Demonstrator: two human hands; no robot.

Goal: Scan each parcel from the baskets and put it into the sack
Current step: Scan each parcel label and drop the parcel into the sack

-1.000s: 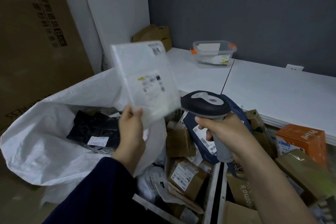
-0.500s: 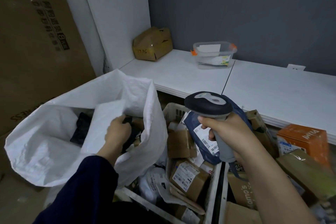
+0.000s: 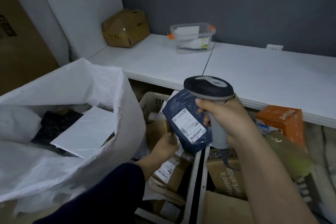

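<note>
Navy plastic covers the soft parcel (image 3: 179, 107) that I have raised above the baskets, tilted, with its white shipping label turned up toward me. My left hand (image 3: 166, 146) grips it at its near left edge from below; blur keeps me from telling exactly how those fingers lie. My right hand (image 3: 228, 121) is wrapped tight around the grey handle of the scanner (image 3: 209, 87), whose dark head sits just over the far end of the parcel, touching or nearly touching it. To the left stands the white sack (image 3: 60, 85) with its mouth open; inside it a flat white parcel (image 3: 85, 132) lies slanted against a black parcel (image 3: 56, 123). Under my hands the left basket (image 3: 152, 100) is packed with brown cartons and labelled bags, and the right basket (image 3: 203, 165) holds more brown cartons, with an orange box (image 3: 283, 122) at its far side. Beyond them a white shelf (image 3: 263, 72) carries a dented brown box (image 3: 125, 28) in the far left corner and a clear plastic tub (image 3: 192, 39) near the wall.
</note>
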